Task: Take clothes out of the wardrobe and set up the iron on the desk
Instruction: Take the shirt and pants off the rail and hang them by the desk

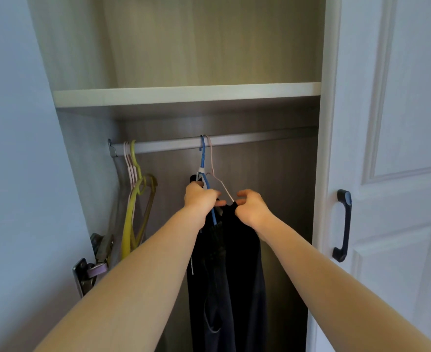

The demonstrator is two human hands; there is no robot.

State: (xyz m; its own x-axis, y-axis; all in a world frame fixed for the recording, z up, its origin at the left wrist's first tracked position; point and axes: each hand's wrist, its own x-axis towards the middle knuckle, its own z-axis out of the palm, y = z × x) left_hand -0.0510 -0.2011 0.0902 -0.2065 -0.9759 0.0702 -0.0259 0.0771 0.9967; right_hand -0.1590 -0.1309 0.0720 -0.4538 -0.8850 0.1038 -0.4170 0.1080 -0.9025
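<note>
The wardrobe (209, 59) is open. Its white door (399, 148) stands on the right, with a dark handle (342, 226) on it. Another pale door (19, 148) is on the left, with metal hinges (87, 273) low on its edge. A light shelf (186, 94) goes across the wardrobe near the top. Under the shelf runs a pale rod (247, 141) from side to side.

Dark clothes (234, 275) hang down in the middle of the wardrobe, under the rod. They reach down past the bottom of the view. A thin white string (191, 265) hangs on their left side.

Two bare arms reach up from the bottom to the clothes. The left hand (200, 198) has its fingers curled around the blue hanger (202, 158), just under its neck. The hook of the blue hanger sits over the rod. The right hand (251, 208) pinches the top of the dark clothes, right where the pink hanger (220, 184) goes into them. The pink hanger's hook is on the rod too, just beside the blue one. The two hands are close together and almost touch.

Far to the left, more hangers (133, 199) hang on the rod with nothing on them. Some are yellow and some are pale pink. They sit bunched up near the left wall.
</note>
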